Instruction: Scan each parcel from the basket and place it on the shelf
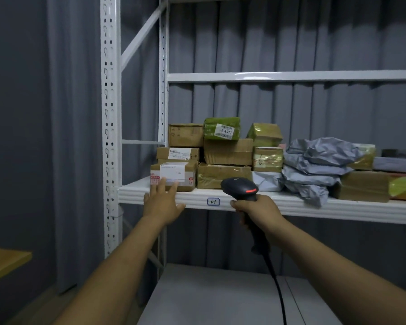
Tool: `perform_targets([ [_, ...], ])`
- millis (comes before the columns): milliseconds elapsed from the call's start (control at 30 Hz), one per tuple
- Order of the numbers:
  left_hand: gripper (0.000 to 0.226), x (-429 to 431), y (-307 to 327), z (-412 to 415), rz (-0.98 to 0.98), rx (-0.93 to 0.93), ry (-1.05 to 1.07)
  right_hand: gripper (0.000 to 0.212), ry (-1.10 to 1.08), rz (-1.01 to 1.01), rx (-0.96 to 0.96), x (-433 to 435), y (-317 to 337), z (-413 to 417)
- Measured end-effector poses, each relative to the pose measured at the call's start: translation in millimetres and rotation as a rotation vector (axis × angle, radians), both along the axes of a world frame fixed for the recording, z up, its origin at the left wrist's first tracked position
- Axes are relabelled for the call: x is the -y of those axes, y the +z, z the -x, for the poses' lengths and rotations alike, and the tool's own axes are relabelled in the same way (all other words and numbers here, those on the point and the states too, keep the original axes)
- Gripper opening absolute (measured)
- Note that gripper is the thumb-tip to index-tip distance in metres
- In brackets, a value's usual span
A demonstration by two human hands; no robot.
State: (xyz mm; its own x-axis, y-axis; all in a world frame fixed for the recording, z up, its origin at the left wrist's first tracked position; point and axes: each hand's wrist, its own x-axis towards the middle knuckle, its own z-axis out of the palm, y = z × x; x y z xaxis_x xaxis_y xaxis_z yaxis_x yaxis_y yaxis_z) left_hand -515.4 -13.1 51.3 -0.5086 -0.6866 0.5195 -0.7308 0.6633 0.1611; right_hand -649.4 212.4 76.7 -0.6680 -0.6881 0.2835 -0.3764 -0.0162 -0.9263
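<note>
While the left hand [163, 201] lay spread, fingertips on the labelled cardboard parcel [174, 171] at the front edge of the shelf [314, 206], likely squaring it in, the right hand [258, 208] gripped the barcode scanner [240, 187], presumably ready for the next scan; basket unseen.

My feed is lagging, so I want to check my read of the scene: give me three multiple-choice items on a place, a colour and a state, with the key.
1. Where does the green parcel lie?
A) on a brown box on the shelf
B) in a basket
C) on the floor

2. What colour is the scanner light?
A) green
B) red
C) blue

3. How is the left hand?
A) gripping the scanner
B) open, fingers on the white-labelled box
C) a fist

Key: 1 A, it tops the middle stack. 2 B, a red bar glows on its head. 3 B, straight fingers reach the box front.
</note>
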Motion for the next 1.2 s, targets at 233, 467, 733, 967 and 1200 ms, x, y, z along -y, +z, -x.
perform_targets([
  [233,0.071,-59.9,-19.4,-16.0,-0.058,-0.039,-0.092,0.019,0.018,-0.002,0.079,-66.8,-35.5,-8.4],
  [467,0.063,-161.3,-148.5,-20.5,-0.203,0.038,-0.270,0.014,0.064,-0.191,0.187,-157.6,-156.1,-21.4],
  [733,0.062,-234.5,-357.7,-36.3,-0.502,0.331,-0.292,0.017,0.048,-0.523,0.210,-215.0,-321.2,-7.8],
  [967,0.055,-241.3,-486.7,-44.1,-0.876,0.512,-0.295,0.025,0.084,-0.707,0.193,-220.0,-419.1,6.7],
  [1200,0.088,-214.2,-546.2,-45.7,-1.093,0.523,-0.190,0.028,0.096,-0.747,0.312,-201.0,-455.5,21.0],
])
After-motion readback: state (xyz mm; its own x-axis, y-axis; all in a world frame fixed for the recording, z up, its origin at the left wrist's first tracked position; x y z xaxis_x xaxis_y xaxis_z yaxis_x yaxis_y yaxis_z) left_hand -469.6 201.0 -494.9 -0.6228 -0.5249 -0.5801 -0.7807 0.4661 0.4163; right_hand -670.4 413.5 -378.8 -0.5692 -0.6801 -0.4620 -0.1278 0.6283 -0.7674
